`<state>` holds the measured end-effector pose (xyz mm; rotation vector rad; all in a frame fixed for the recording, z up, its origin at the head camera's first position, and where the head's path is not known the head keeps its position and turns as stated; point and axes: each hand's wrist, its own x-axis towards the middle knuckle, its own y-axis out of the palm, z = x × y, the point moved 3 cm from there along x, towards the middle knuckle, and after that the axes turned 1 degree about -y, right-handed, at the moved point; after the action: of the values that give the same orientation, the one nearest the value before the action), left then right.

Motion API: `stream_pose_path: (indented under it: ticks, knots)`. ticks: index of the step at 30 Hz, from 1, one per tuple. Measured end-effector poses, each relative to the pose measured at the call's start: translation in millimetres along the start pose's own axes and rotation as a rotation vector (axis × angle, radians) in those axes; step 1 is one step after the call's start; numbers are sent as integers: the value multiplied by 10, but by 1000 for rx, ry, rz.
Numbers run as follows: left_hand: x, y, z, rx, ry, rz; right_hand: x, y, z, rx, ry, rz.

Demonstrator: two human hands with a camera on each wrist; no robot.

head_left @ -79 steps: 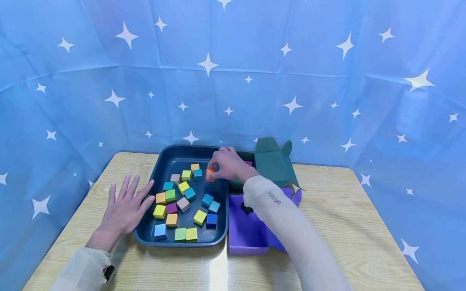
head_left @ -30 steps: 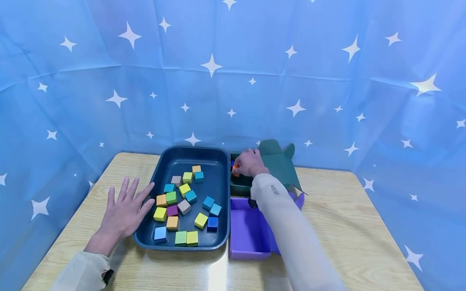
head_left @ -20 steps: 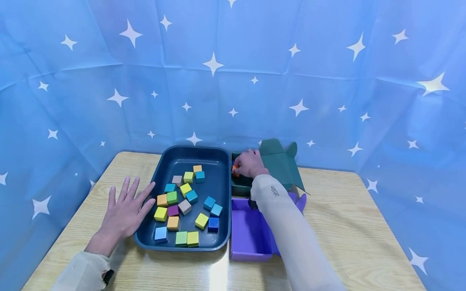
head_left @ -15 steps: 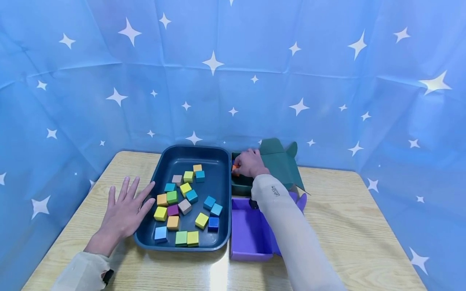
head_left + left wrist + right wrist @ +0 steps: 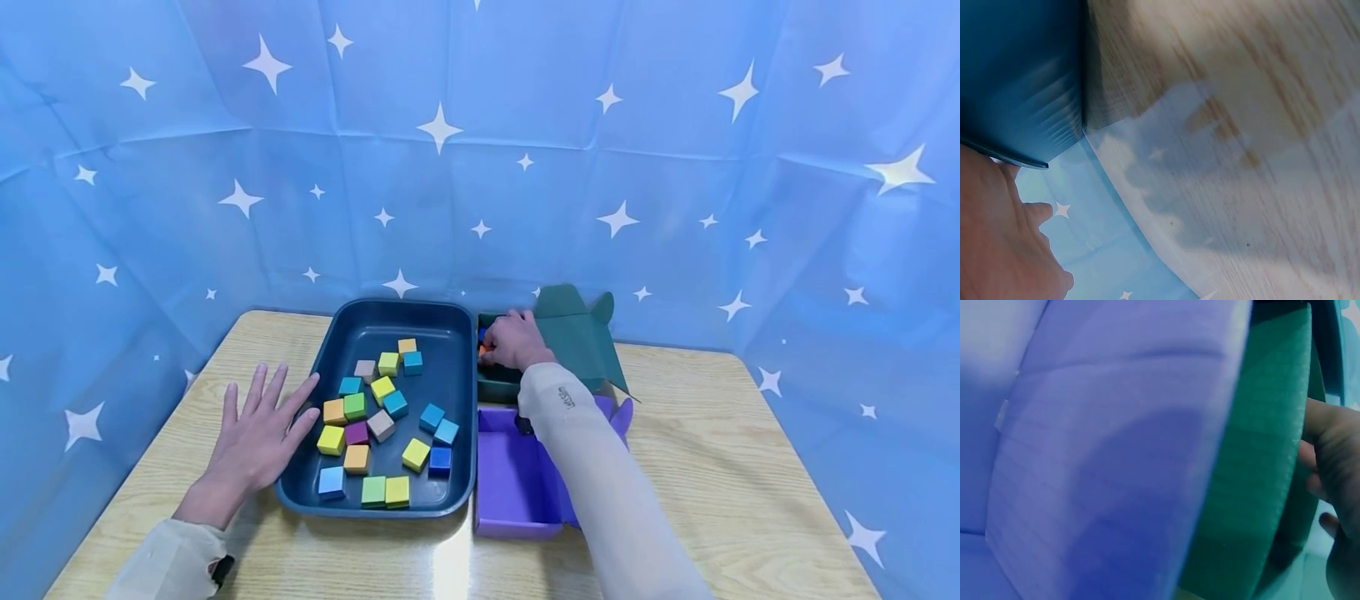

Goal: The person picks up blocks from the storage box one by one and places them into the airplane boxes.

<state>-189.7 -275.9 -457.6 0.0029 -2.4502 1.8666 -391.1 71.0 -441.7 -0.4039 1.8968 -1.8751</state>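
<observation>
My right hand [image 5: 516, 340] reaches down into the green box [image 5: 498, 390], its fingers pinching an orange cube [image 5: 482, 353] near the box's left wall. A blue cube [image 5: 482, 334] shows just behind it. In the right wrist view, the green box wall [image 5: 1260, 437] hides the fingertips of that hand [image 5: 1341, 469]. My left hand [image 5: 255, 442], fingers straight and spread, lies at the left rim of the dark blue tray [image 5: 442, 400]. From the left wrist, this hand [image 5: 1004, 237] appears beside the tray's outer wall [image 5: 1022, 81].
Several coloured cubes, among them a purple cube [image 5: 356, 433] and a light blue cube [image 5: 331, 482], are scattered in the tray. A purple box [image 5: 517, 529] stands in front of the green one, under my right forearm. The green lid [image 5: 573, 342] lies folded back. A starry curtain [image 5: 480, 183] rises behind the table.
My right hand has carried the orange cube rightward from above the tray into the green box. In the last half second it shifts only slightly. The left hand stays at the rim.
</observation>
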Motion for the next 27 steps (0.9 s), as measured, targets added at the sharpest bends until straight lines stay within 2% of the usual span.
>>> stream_pose_path:
  ticks: [5,11,22,27]
  knots:
    - [4,5,6,-1,1,-3,-30,-61,-17,8,-10,17]
    - [2,10,6,0,3,-9,-65,-52,-62,32,23,29]
    - [-12,16,-10,-2,1,-6,-80,-20,-59,22,32,11]
    - [-12,0,-5,2,-1,-3,-65,-133,-60,36,22,-17]
